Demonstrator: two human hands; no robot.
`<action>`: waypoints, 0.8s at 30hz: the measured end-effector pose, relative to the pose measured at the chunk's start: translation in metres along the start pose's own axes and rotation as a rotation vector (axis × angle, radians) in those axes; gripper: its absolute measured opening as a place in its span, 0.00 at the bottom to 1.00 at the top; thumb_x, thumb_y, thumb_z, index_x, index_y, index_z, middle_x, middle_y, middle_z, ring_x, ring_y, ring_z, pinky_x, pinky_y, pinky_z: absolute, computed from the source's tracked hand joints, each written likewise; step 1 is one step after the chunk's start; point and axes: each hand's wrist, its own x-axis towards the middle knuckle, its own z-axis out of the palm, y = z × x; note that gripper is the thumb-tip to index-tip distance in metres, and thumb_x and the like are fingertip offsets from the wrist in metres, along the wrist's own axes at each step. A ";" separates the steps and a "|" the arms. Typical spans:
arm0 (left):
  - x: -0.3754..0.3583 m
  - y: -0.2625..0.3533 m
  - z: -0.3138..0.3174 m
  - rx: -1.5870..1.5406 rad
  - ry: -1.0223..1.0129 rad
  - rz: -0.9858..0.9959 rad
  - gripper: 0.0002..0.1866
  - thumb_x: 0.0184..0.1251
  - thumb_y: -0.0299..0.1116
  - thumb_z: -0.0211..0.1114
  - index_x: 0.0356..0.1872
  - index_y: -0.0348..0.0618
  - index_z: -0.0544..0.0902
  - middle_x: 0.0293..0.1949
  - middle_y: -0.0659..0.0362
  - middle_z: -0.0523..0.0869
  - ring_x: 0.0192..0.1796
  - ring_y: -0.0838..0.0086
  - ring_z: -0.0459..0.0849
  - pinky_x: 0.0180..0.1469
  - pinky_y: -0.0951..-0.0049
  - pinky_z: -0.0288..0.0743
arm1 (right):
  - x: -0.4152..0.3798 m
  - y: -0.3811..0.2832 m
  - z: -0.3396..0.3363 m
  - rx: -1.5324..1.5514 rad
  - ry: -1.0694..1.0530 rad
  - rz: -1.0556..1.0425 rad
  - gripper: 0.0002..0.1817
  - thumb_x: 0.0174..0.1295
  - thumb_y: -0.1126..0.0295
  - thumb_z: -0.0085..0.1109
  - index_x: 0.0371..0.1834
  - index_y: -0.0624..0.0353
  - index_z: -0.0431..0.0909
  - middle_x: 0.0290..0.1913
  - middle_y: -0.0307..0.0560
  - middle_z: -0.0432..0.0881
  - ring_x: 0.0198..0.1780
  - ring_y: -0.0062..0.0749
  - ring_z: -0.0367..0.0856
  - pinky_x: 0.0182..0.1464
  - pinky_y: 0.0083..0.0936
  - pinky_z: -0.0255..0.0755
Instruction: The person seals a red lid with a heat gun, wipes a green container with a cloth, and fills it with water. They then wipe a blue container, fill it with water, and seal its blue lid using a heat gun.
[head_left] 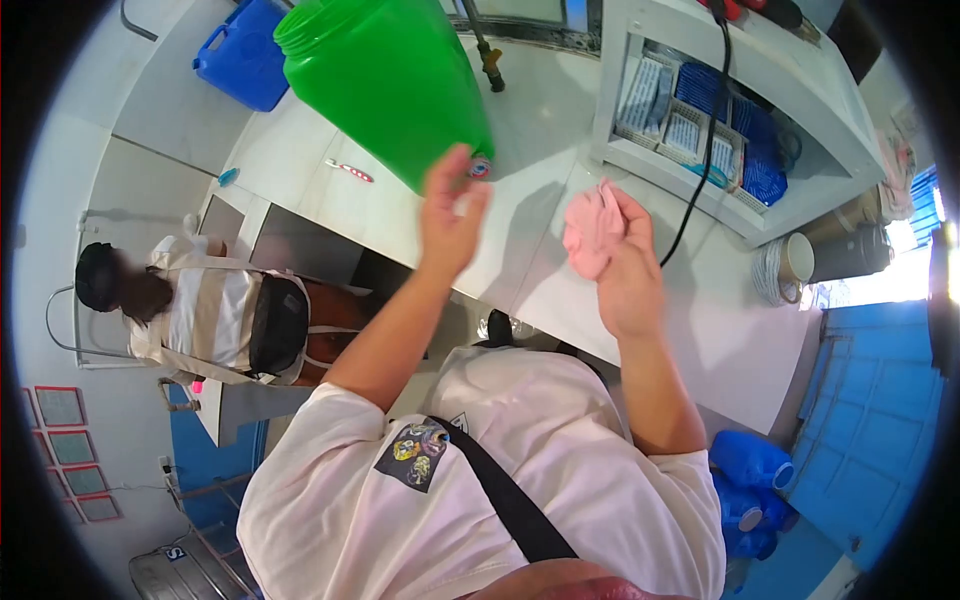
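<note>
My right hand [633, 275] is closed on a crumpled pink cloth [594, 232], held up over the white tiled counter [550, 130]. My left hand [450, 215] is raised in front of a large green plastic jug [385, 85], its fingers apart and slightly blurred. The hand overlaps the jug's lower corner in this view, beside a small round red-and-white cap [480, 166]. The jug lies tilted, its threaded mouth toward the upper left. A red-and-white toothbrush [350, 171] lies on the counter to the left of the jug.
A white cabinet [610, 95] with baskets of packets stands at the right, a black cable [712, 130] hanging across it. A blue jug [245, 60] sits at the back left. Another person [210, 310] with a bag is at the left. Blue containers [745, 460] stand at lower right.
</note>
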 end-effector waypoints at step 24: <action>0.231 0.014 -0.164 -0.738 0.122 0.015 0.39 0.79 0.64 0.49 0.71 0.38 0.73 0.65 0.50 0.82 0.67 0.62 0.80 0.69 0.65 0.73 | 0.159 0.174 0.120 -0.754 0.189 -0.620 0.27 0.80 0.67 0.42 0.79 0.62 0.56 0.74 0.60 0.64 0.72 0.43 0.67 0.76 0.44 0.59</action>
